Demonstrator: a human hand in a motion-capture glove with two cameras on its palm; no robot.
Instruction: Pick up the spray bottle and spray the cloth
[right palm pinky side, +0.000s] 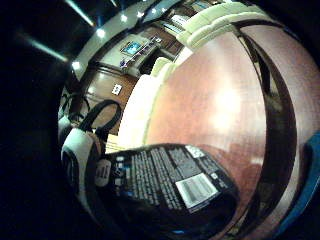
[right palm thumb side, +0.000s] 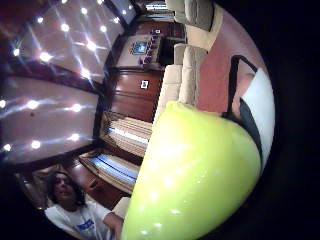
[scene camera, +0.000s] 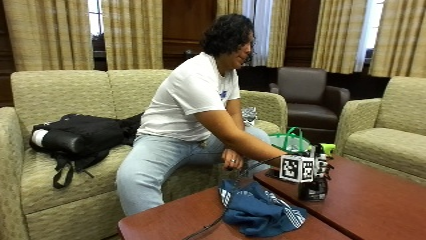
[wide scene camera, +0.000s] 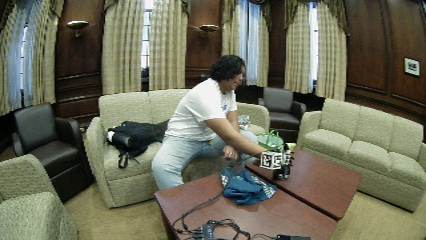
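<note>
From across the room, the blue cloth (scene camera: 259, 212) lies bunched on the near table section, at the seam where it meets the farther, slightly raised section of the wooden table (scene camera: 379, 200). Just beyond it the gloved right hand (scene camera: 318, 167) is at the spray bottle (scene camera: 314, 189), a dark bottle with a yellow-green head, which stands on the farther section near that inner edge. The palm views put the dark labelled body (right palm pinky side: 170, 192) and the yellow-green head (right palm thumb side: 195, 180) right against the palm, so the hand seems wrapped about the bottle, but I cannot tell how the fingers sit or whether any has found the trigger. The bottle's base appears to rest on the wood, so the lift looks not yet made. The main risk is the nozzle's heading: I cannot read it here, and a squeeze before it turns toward the cloth would wet the tabletop or the person's lap. A grasp high on the rounded head could let the heavier body swing or slip as it rises. The bottle stands close to the seam's step, and dragging instead of lifting could catch the base and tip it. The bare left hand (scene camera: 233, 161) rests near the person's knee, well apart from the cloth, so a spray blast may shift loose folds unaided. Behind, a green bag (scene camera: 291, 141) sits by the sofa (scene camera: 53, 95).
</note>
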